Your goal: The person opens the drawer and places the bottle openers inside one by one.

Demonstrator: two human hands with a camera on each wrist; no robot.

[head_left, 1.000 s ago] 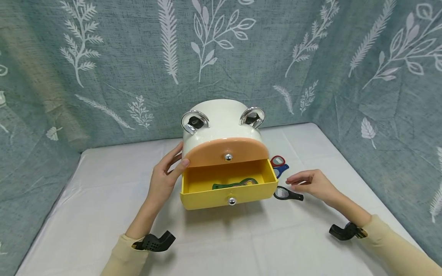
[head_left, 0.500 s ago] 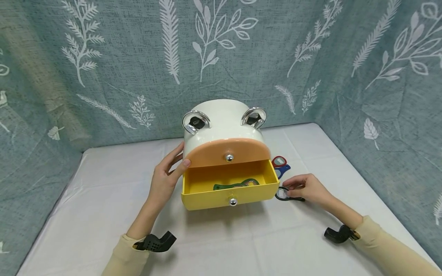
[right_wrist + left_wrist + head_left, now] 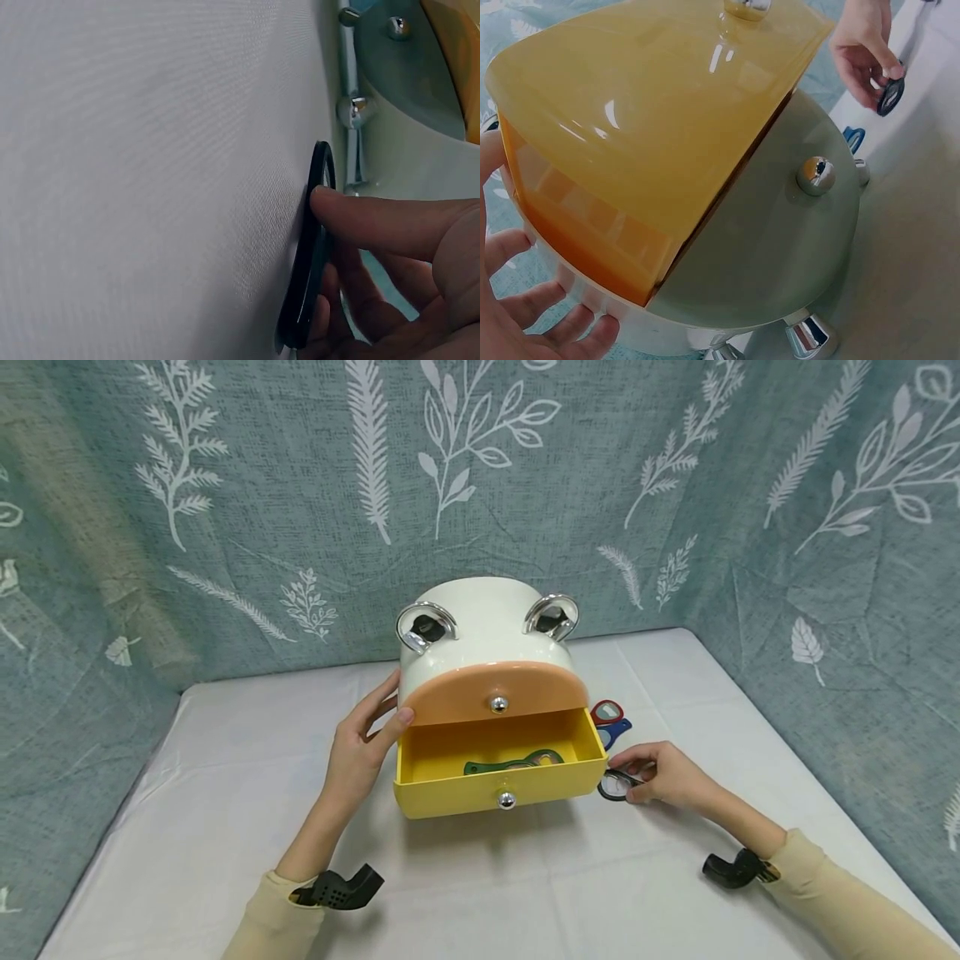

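Observation:
A white frog-faced drawer box (image 3: 480, 618) stands mid-table, its yellow lower drawer (image 3: 465, 797) pulled out. Inside the drawer lies a green bottle opener (image 3: 487, 767). My left hand (image 3: 358, 747) rests on the box's left side, thumb at the front edge; in the left wrist view its fingers are spread along the wall. At the drawer's right corner my right hand (image 3: 663, 772) pinches a black bottle opener (image 3: 615, 787) between thumb and fingers. Seen from the right wrist, the black bottle opener (image 3: 306, 262) is tilted on edge close to the white cloth, thumb on one face.
Red (image 3: 606, 711) and blue (image 3: 615, 732) openers lie on the cloth by the box's right side, the blue one partly hidden by the drawer. The orange upper drawer (image 3: 450, 697) is closed. A green patterned curtain (image 3: 300, 510) hangs behind and along the sides.
My right hand has come down onto the black bottle opener and now pinches it, the opener shifting slightly. My left hand, the box and the drawer stay in place.

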